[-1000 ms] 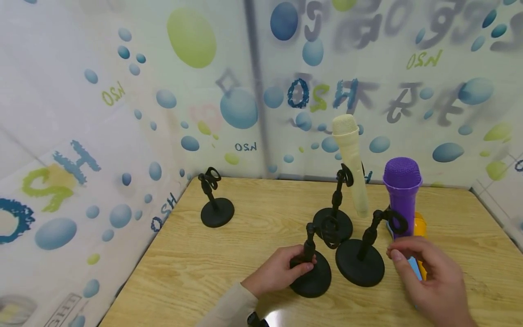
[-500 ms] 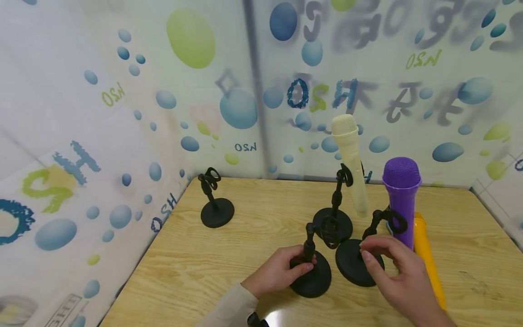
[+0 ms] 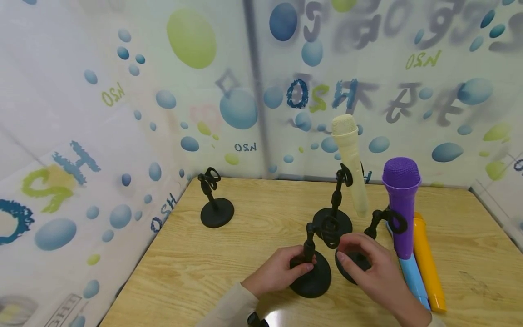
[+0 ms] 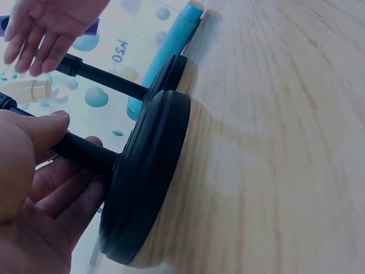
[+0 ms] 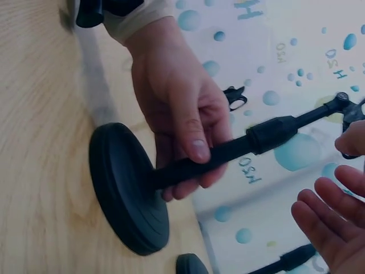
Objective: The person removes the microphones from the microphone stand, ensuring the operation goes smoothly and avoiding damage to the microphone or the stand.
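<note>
My left hand (image 3: 282, 270) grips the post of a black desktop microphone stand (image 3: 309, 247), whose round base sits on the table. In the right wrist view, the thumb and fingers of the left hand (image 5: 182, 108) lie round the post (image 5: 228, 151), just above the base. Close to that stand's clip (image 3: 329, 231) is my right hand (image 3: 369, 263), its fingers loosely bent and holding nothing. It partly hides a second stand's base (image 3: 351, 268). A purple microphone (image 3: 402, 195) stands upright at the second stand's clip (image 3: 397, 222).
Behind, a third stand (image 3: 336, 200) carries a cream microphone (image 3: 351, 159). Another stand (image 3: 214, 209) is at the back left. Blue (image 3: 414, 279) and yellow-orange (image 3: 429, 268) tubular handles lie on the table at right. A printed cloth wall (image 3: 220, 150) borders the table.
My right hand has moved left from beside the purple microphone, past the second stand, to the clip of the held stand. The blue and yellow-orange handles are uncovered. My left hand stays put.
</note>
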Demonstrator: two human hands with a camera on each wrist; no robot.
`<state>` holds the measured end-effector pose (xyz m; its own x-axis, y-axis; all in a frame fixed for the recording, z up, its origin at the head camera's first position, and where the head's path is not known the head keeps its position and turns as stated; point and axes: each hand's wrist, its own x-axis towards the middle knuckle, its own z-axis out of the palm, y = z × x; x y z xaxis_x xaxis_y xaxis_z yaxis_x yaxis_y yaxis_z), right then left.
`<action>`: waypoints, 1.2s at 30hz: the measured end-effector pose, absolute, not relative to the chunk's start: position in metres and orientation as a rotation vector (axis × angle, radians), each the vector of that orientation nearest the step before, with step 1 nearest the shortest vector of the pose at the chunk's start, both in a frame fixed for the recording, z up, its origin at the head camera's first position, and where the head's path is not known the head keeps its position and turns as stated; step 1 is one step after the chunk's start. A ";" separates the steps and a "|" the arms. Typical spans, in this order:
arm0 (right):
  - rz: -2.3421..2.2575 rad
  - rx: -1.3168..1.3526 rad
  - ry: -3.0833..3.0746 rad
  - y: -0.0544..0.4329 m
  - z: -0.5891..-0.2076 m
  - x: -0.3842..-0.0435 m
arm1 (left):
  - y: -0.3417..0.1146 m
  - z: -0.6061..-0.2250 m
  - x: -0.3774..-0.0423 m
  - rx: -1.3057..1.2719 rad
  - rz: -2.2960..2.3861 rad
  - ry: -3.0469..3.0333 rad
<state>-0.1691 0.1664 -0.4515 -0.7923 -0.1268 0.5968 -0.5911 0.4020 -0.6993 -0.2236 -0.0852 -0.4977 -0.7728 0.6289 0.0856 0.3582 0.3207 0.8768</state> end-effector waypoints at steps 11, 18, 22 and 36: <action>1.505 0.639 -2.339 0.147 -0.453 -0.181 | -0.087 -0.499 -0.223 0.888 1.434 2.324; 1.776 0.504 -2.405 0.132 -0.458 -0.188 | -0.088 -0.497 -0.223 0.905 1.428 2.338; 1.843 0.417 -2.388 0.124 -0.459 -0.188 | -0.088 -0.497 -0.224 0.922 1.418 2.351; 1.729 0.428 -2.272 0.108 -0.463 -0.190 | -0.087 -0.497 -0.224 0.960 1.416 2.367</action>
